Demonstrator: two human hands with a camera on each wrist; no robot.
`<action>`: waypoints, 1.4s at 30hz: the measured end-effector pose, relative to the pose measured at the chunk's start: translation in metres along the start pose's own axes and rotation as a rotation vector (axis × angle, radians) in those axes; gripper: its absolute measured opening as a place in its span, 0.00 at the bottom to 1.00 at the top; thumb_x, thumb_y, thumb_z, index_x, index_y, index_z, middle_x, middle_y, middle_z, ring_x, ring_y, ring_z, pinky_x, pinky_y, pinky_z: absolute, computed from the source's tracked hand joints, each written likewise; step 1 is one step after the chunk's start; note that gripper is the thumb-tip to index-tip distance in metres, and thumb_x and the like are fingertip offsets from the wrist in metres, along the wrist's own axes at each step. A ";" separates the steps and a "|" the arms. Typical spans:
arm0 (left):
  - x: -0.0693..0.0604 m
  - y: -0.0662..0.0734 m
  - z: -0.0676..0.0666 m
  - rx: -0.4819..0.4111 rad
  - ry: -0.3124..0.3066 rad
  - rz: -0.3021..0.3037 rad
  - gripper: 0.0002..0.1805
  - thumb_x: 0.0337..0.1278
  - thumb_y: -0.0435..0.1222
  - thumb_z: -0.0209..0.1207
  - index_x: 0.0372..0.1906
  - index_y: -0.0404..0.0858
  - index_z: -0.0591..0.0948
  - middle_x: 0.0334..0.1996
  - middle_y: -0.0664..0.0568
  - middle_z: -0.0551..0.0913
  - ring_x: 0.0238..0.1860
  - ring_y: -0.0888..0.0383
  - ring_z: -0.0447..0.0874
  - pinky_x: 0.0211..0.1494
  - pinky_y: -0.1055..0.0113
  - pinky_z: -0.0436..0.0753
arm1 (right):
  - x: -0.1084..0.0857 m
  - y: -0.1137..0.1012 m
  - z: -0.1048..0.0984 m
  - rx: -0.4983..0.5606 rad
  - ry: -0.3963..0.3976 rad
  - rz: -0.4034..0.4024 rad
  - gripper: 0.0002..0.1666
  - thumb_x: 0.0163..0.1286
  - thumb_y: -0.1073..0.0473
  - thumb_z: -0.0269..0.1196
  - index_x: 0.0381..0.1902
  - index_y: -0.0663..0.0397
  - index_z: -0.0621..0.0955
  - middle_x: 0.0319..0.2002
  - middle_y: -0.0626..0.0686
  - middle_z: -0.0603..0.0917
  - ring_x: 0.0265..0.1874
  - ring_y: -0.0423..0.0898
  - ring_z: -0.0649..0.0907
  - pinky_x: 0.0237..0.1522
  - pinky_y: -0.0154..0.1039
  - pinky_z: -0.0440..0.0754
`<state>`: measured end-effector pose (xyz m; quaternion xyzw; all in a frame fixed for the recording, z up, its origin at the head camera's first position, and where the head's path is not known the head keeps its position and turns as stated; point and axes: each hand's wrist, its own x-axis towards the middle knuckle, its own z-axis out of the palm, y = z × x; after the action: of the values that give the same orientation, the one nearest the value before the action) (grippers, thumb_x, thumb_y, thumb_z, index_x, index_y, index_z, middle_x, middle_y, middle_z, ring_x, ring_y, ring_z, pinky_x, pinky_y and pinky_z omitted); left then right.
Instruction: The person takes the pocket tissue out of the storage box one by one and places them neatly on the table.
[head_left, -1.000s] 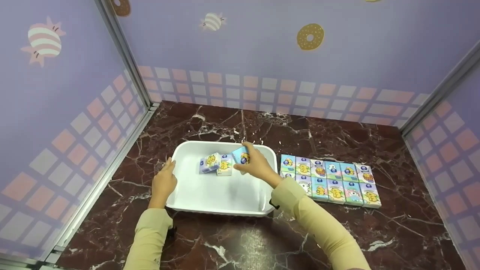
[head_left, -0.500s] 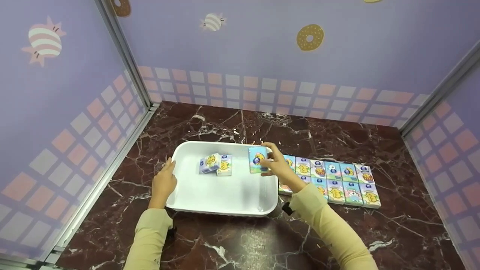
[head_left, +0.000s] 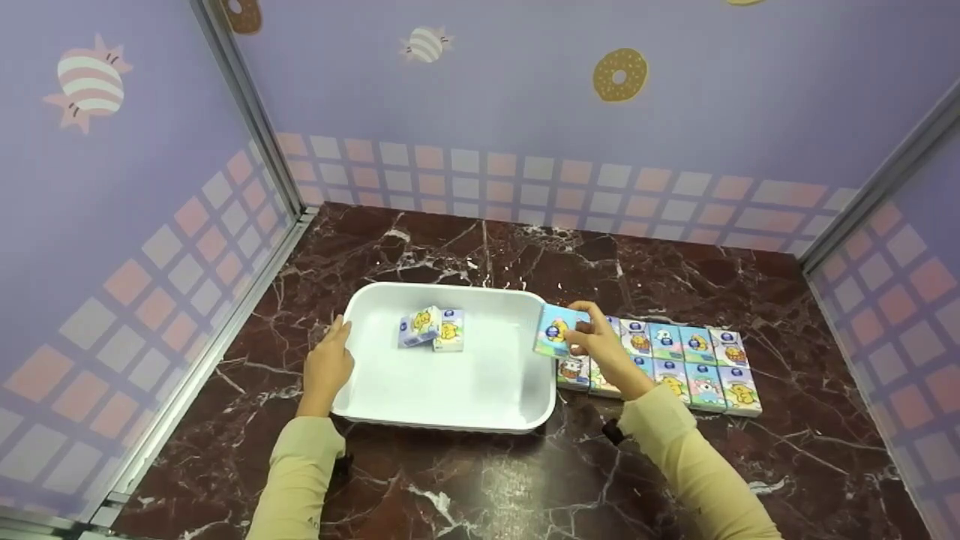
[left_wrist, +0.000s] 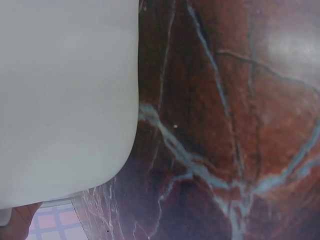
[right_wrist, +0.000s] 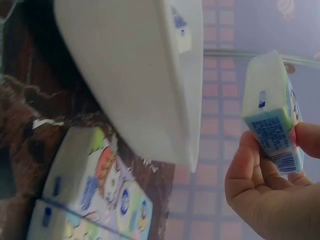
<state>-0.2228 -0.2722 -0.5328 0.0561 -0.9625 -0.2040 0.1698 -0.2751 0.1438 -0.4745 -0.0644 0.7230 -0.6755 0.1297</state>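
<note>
My right hand [head_left: 609, 351] pinches a blue tissue pack [head_left: 551, 330] with a yellow cartoon figure, thumb on one face and fingers on the other. That pack is above the right rim of the white tray [head_left: 450, 397]; in the right wrist view its barcode end [right_wrist: 272, 135] faces the camera. My left hand [head_left: 328, 367] grips the tray's left rim; in the left wrist view only a bit of the hand [left_wrist: 17, 222] shows beside the tray wall [left_wrist: 65, 110]. Inside the tray, a purple tissue pack [head_left: 420, 324] leans on another tissue pack [head_left: 450, 334].
Two rows of tissue packs [head_left: 705, 367] lie flat and close together right of the tray, partly hidden by my right hand. Dark red marble table [head_left: 480, 487] surrounds the tray. Purple walls [head_left: 525, 90] with printed squares stand at the back and both sides.
My right hand has carried the blue tissue pack rightward, from over the tray's inside to its right rim. The left hand and the two packs in the tray have stayed put.
</note>
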 end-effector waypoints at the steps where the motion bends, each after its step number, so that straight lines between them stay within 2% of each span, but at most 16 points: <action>1: 0.000 0.000 0.000 -0.001 -0.003 -0.002 0.25 0.48 0.23 0.44 0.56 0.33 0.72 0.60 0.41 0.68 0.08 0.58 0.55 0.15 0.65 0.63 | -0.001 0.002 -0.003 0.025 0.011 0.012 0.23 0.56 0.73 0.52 0.49 0.55 0.64 0.22 0.48 0.70 0.22 0.41 0.73 0.27 0.37 0.73; 5: 0.001 0.000 0.001 -0.003 -0.012 -0.013 0.25 0.49 0.24 0.44 0.56 0.33 0.72 0.60 0.42 0.68 0.09 0.57 0.56 0.16 0.64 0.64 | -0.003 0.009 -0.015 0.084 0.040 0.071 0.21 0.52 0.74 0.48 0.44 0.55 0.62 0.19 0.48 0.69 0.17 0.40 0.72 0.23 0.36 0.73; 8: 0.001 -0.001 0.001 0.000 -0.008 -0.011 0.25 0.49 0.24 0.44 0.56 0.33 0.72 0.60 0.41 0.68 0.09 0.56 0.58 0.17 0.63 0.65 | -0.006 0.015 -0.025 0.054 0.023 0.120 0.20 0.50 0.74 0.46 0.42 0.55 0.62 0.17 0.48 0.69 0.15 0.41 0.72 0.22 0.37 0.73; 17: 0.000 -0.001 0.001 -0.006 0.017 -0.003 0.24 0.48 0.23 0.45 0.55 0.33 0.73 0.59 0.42 0.69 0.10 0.54 0.59 0.18 0.61 0.66 | -0.013 0.039 -0.044 -0.047 -0.200 0.229 0.19 0.43 0.76 0.48 0.35 0.57 0.61 0.17 0.49 0.69 0.14 0.42 0.74 0.21 0.35 0.76; 21: 0.000 -0.001 0.001 0.003 0.008 -0.012 0.24 0.48 0.24 0.45 0.55 0.33 0.73 0.59 0.42 0.68 0.10 0.54 0.60 0.18 0.61 0.67 | -0.017 0.047 -0.044 -0.140 -0.252 0.254 0.17 0.43 0.75 0.47 0.33 0.58 0.61 0.18 0.49 0.69 0.15 0.41 0.74 0.22 0.36 0.76; 27: 0.000 0.000 0.000 -0.010 -0.028 -0.036 0.24 0.51 0.25 0.43 0.57 0.34 0.71 0.60 0.43 0.67 0.09 0.56 0.57 0.17 0.63 0.66 | -0.021 0.056 -0.041 -0.271 -0.264 0.289 0.14 0.43 0.74 0.49 0.29 0.57 0.61 0.16 0.48 0.67 0.15 0.41 0.71 0.20 0.36 0.75; 31: 0.000 0.000 0.000 -0.005 -0.025 -0.030 0.24 0.50 0.25 0.43 0.56 0.33 0.71 0.60 0.42 0.68 0.12 0.52 0.64 0.22 0.57 0.70 | -0.023 0.059 -0.041 -0.349 -0.255 0.300 0.13 0.44 0.74 0.50 0.27 0.58 0.61 0.17 0.49 0.67 0.16 0.42 0.72 0.20 0.37 0.76; 35: 0.000 0.000 0.000 -0.006 -0.023 -0.026 0.24 0.51 0.25 0.44 0.56 0.33 0.71 0.60 0.42 0.68 0.17 0.46 0.70 0.26 0.54 0.72 | -0.028 0.058 -0.039 -0.367 -0.268 0.310 0.12 0.45 0.74 0.50 0.27 0.59 0.61 0.19 0.51 0.66 0.16 0.43 0.72 0.19 0.36 0.76; 39: 0.000 0.000 -0.001 -0.007 -0.032 -0.034 0.24 0.51 0.26 0.43 0.57 0.34 0.71 0.60 0.42 0.68 0.17 0.47 0.69 0.27 0.54 0.72 | -0.033 0.055 -0.037 -0.373 -0.264 0.319 0.13 0.48 0.74 0.52 0.28 0.60 0.61 0.18 0.53 0.72 0.15 0.44 0.76 0.18 0.36 0.75; 42: 0.000 0.000 -0.001 -0.010 -0.039 -0.039 0.24 0.52 0.26 0.43 0.57 0.34 0.71 0.60 0.42 0.67 0.14 0.50 0.65 0.25 0.56 0.71 | -0.033 0.060 -0.038 -0.411 -0.241 0.325 0.13 0.49 0.72 0.56 0.28 0.60 0.62 0.17 0.56 0.77 0.16 0.45 0.79 0.18 0.36 0.76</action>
<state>-0.2222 -0.2722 -0.5319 0.0698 -0.9634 -0.2131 0.1470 -0.2494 0.1937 -0.5284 -0.0524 0.8250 -0.4725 0.3056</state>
